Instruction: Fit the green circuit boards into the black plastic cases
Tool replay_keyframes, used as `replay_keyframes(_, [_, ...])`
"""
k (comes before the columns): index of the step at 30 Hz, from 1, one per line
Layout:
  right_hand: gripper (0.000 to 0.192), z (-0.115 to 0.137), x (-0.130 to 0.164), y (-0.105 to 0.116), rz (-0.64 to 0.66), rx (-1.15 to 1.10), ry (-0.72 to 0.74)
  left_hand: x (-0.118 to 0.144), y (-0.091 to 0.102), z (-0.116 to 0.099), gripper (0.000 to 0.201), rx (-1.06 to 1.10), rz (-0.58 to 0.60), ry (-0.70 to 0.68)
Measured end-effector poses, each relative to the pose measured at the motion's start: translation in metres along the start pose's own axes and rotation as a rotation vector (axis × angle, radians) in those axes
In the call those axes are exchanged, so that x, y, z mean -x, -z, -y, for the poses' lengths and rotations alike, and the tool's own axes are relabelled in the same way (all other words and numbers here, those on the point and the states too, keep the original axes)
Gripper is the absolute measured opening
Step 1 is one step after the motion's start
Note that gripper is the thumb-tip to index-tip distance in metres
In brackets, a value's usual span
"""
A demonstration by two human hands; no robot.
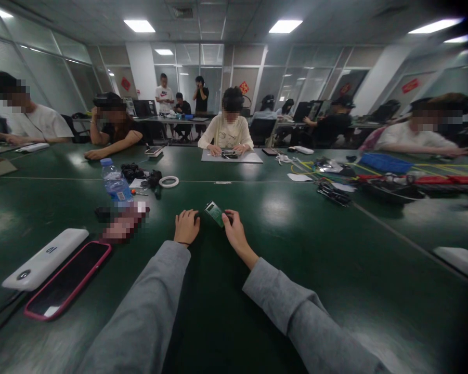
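I see a small green board [214, 213] held tilted just above the dark green surface [296, 259], straight ahead of me and near the middle of the view. My right hand [234, 231] has it — fingers closed on the board's right edge. My left hand [186, 227] rests beside it on the surface, fingers curled under; I cannot tell whether it touches the board. Both arms wear grey sleeves.

Off to the left lie a phone [66, 280] in a pink case and, just beside it, a white power bank [44, 258]. Farther back on that side stands a water bottle [115, 182], with a white ring of tape [169, 181] near it. Across the surface other people sit at work — one facing me has both hands on a grey mat [253, 157].
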State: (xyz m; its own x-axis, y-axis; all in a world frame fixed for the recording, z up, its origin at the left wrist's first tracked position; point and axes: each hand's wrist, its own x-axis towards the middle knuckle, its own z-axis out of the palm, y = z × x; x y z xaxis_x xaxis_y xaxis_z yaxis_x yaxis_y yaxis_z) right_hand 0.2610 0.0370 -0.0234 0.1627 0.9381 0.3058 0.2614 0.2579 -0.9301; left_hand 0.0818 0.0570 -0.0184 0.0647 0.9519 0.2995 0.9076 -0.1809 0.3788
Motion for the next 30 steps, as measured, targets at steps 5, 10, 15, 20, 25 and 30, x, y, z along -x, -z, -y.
replay_keyframes(5, [0.044, 0.0, 0.0, 0.0, -0.02, 0.018, -0.009, 0.002, -0.001, -0.008, 0.034, 0.018, 0.033, -0.064])
replay_keyframes(10, [0.042, 0.005, 0.002, 0.001, -0.022, 0.076, -0.002, 0.004, 0.011, -0.006, 0.034, -0.015, -0.004, -0.051])
replay_keyframes(15, [0.042, 0.009, 0.004, 0.003, -0.027, 0.177, -0.005, 0.015, 0.053, 0.026, 0.036, -0.182, -0.179, 0.07])
replay_keyframes(20, [0.04, 0.007, 0.002, 0.005, -0.057, 0.196, -0.051, 0.048, 0.108, 0.095, 0.041, -0.256, -0.27, 0.364])
replay_keyframes(25, [0.034, 0.006, 0.001, 0.006, -0.074, 0.27, 0.004, 0.074, 0.136, 0.128, 0.047, -0.215, -0.262, 0.565])
replay_keyframes(30, [0.031, 0.004, 0.0, 0.005, -0.079, 0.287, 0.052, 0.074, 0.13, 0.122, 0.052, -0.24, -0.174, 0.539])
